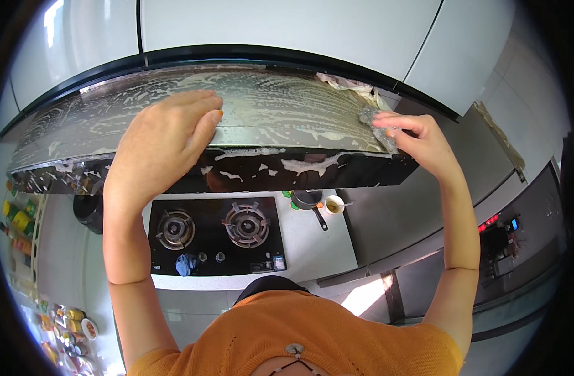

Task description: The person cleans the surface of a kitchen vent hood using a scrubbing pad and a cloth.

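Before me a range hood (pixel 268 108) has its sloping metal face covered with streaks of foam, and more foam lies along its glossy black front edge. My left hand (pixel 169 136) rests on the hood left of its middle, fingers together, with no object seen in it. At the hood's right end my right hand (pixel 416 138) grips a grey metal scouring pad (pixel 381 129) between thumb and fingers, against the foamy surface. A crumpled pale cloth or plastic (pixel 353 87) lies at the hood's upper right, behind the pad.
Below the hood are a black two-burner gas hob (pixel 216 258) with a blue cloth (pixel 187 264) on it, a black saucepan (pixel 306 199) and a white cup (pixel 334 204) with a spoon. White cupboards (pixel 287 28) run above. Jars and bottles (pixel 71 324) stand at lower left.
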A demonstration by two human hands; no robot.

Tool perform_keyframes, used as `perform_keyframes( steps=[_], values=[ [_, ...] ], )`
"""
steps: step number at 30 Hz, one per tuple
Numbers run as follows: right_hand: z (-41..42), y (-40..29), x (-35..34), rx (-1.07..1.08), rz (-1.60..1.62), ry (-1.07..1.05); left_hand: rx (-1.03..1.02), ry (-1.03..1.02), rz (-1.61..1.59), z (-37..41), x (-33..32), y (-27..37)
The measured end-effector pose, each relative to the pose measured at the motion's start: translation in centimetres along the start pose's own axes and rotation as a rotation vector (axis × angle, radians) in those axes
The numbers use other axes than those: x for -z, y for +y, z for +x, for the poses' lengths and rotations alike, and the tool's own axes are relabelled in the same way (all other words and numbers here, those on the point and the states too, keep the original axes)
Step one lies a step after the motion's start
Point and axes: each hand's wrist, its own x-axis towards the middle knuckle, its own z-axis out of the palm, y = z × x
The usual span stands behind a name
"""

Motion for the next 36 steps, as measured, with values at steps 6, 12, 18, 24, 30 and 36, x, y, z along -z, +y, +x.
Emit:
perform_keyframes(
  steps=[6,12,18,24,30,36],
  values=[
    [2.3,-1.7,-1.1,0.099,0.051,-0.126,-0.052,-0.034,0.062,1.0,-1.0,1.1],
    [9.0,-7.6,-7.8,0.555,-0.045,-0.274,-0.149,0.168,0.062,0.7,-2.5,0.4],
    [7.4,-3.7,-4.2,0.511,-0.043,-0.265,-0.062,0.103,-0.010,0.8,-1.9,0.9],
    [-0.8,1.8,2.0,0.077,0.093,-0.127,-0.015,0.123,0.010,1.0,-2.6,1.8],
    [0.2,2.2,2.8,0.212,0.038,-0.203,-0.036,0.127,0.055,1.5,-3.3,3.1],
    [5.5,-2.8,-3.2,0.593,-0.012,-0.260,-0.049,0.030,0.028,3.0,-4.3,5.2]
  ],
)
